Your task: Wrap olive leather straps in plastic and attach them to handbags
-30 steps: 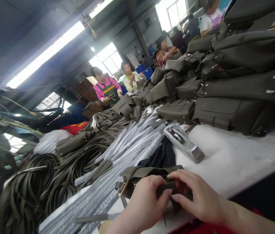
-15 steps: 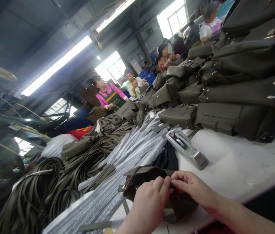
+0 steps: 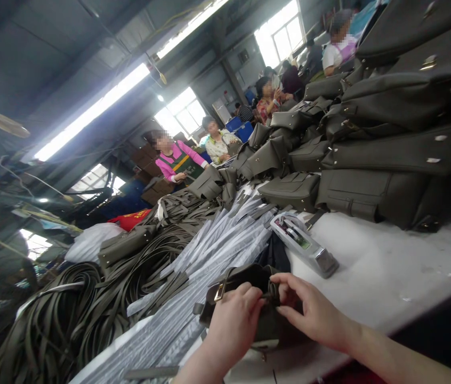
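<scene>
A dark olive handbag (image 3: pixel 283 336) lies on the table in front of me, its mouth turned up and a gold buckle (image 3: pixel 219 292) near its left end. My left hand (image 3: pixel 236 319) is closed with bent fingers on the near rim and a piece of strap; its fingertips are partly hidden. At the right side of the mouth, my right hand (image 3: pixel 315 309) has its forefinger and thumb on either side of a looped dark strap (image 3: pixel 272 290) and the rim. The bag's inside is mostly hidden by both hands.
A grey tape dispenser (image 3: pixel 304 246) stands just beyond the bag. Olive handbags (image 3: pixel 353 194) are piled at the right. Wrapped strips (image 3: pixel 209 250) and loose straps (image 3: pixel 45 314) spread leftward. Several co-workers, one in a pink-sleeved top (image 3: pixel 161 165), are across the table.
My right thumb and forefinger have parted from their pinch beside my left hand. My left hand has shifted slightly left, and the bag's mouth and looped strap show more.
</scene>
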The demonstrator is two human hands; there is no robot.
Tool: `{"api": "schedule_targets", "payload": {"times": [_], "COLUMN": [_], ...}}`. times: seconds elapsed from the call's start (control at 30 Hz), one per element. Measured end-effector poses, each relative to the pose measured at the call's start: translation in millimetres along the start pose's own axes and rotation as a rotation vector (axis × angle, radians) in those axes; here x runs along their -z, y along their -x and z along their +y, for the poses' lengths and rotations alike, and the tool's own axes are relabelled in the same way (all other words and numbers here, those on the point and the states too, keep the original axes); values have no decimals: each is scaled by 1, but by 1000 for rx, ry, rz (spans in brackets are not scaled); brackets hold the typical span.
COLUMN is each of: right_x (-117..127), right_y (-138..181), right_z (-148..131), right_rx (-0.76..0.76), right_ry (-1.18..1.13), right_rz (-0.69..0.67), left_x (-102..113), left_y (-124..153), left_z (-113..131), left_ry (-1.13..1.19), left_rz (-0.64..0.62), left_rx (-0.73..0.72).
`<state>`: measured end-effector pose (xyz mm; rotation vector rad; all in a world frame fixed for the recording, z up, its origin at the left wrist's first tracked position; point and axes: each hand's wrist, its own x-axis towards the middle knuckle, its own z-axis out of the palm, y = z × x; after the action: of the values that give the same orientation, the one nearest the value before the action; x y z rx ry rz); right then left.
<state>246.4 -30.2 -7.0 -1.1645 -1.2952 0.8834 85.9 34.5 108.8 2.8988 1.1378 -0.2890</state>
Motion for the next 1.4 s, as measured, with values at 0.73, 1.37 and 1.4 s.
{"api": "schedule_targets", "payload": {"times": [0.73, 1.37, 1.4], "right_x": [-4, -2, -2], "right_y": [-7, 0, 0], "right_z": [8, 0, 1], "right_rx": [74, -110, -103], "right_ry": [339, 300, 295], "right_rz": [-73, 7, 15], "left_x": [17, -43, -43], "left_y": [-27, -12, -13], "left_z": [6, 2, 4], "left_ry": [-217, -16, 4], "left_rz": [-256, -218, -223], "left_rx": [-260, -113, -130]}}
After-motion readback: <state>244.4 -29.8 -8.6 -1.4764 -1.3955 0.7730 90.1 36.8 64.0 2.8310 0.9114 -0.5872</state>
